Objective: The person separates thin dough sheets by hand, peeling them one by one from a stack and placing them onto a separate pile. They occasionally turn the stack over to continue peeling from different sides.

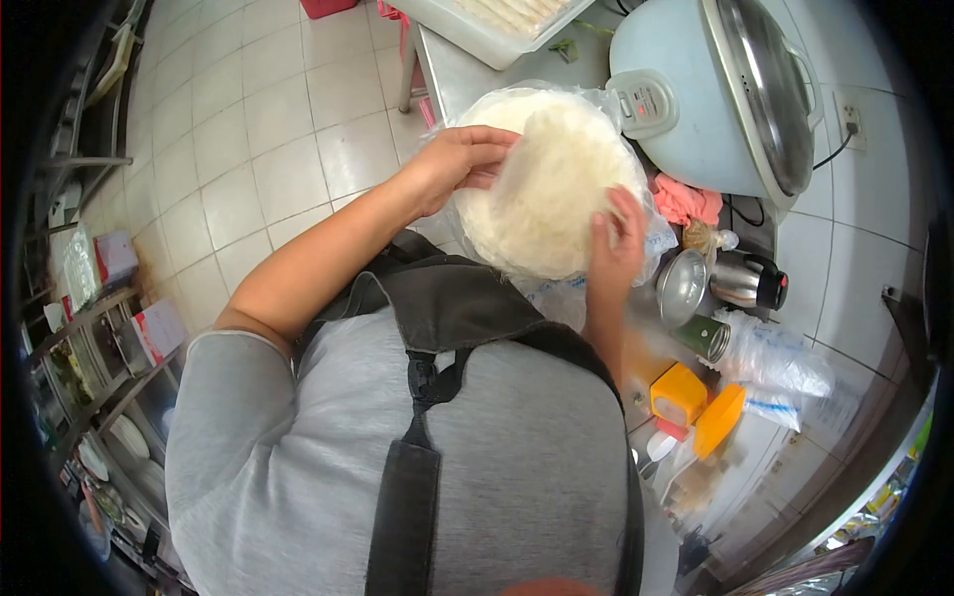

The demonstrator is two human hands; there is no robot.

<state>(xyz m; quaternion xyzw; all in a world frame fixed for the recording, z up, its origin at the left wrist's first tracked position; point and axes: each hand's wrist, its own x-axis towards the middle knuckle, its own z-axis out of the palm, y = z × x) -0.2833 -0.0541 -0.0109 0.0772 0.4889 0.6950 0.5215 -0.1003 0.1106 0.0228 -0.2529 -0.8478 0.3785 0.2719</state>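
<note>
A stack of round, thin, pale wrapper sheets [477,223] lies on clear plastic at the counter's near edge. Above it, one thin, see-through wrapper sheet [556,159] is partly lifted, overlapping the stack. My left hand [462,167] has its fingers closed at the left edge of this sheet, with the fingertips partly behind it. At the right edge, my right hand [618,233] bends thumb and fingers around the rim of the same sheet; that hand is slightly blurred.
A large rice cooker [686,94] stands right of the stack. Behind is a white tray [497,35] of pale rolls. A pink cloth [686,199], metal bowl [683,288], thermos [745,280], green can [704,338] and yellow container [679,394] line the right side. Shelves [99,328] stand at left.
</note>
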